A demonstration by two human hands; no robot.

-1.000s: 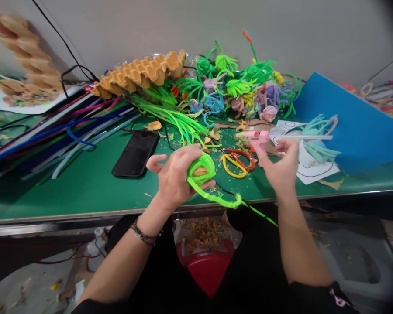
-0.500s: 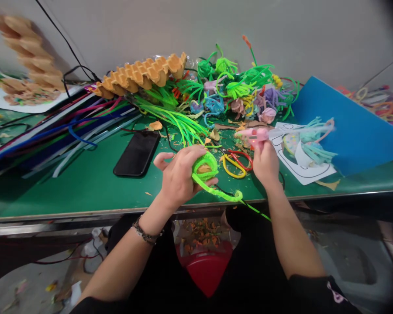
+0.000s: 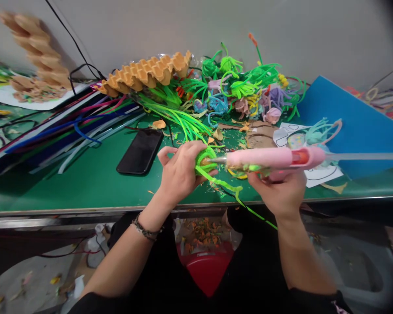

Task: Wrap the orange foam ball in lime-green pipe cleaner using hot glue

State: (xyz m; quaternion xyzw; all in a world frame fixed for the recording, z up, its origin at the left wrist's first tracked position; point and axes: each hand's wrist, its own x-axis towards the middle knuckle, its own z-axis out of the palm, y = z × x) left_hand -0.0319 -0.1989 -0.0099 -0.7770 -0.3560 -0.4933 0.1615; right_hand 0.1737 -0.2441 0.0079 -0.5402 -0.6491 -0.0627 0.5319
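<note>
My left hand (image 3: 180, 173) is closed on a coil of bright green pipe cleaner (image 3: 207, 156) wound round a tan piece, perhaps egg-carton pulp. A loose tail of the pipe cleaner hangs down to the right past the table edge. My right hand (image 3: 283, 192) grips a pink glue gun (image 3: 265, 158) with a clear glue stick out of its back end. The gun's metal nozzle points left and reaches the middle of the coil; whether it touches cannot be made out. Scissors (image 3: 237, 172) with yellow handles lie partly hidden under the gun.
A black phone (image 3: 140, 151) lies left of my hands. Behind are an egg carton (image 3: 147, 74), green pipe cleaners (image 3: 177, 117) and pipe-cleaner flowers (image 3: 219, 102). A blue board (image 3: 353, 131) leans at right. A red bin (image 3: 208, 270) with scraps stands below the table.
My right hand has turned the glue gun to point left and brought its nozzle to the green coil. The gun now covers most of the scissors. My left hand keeps holding the coil.
</note>
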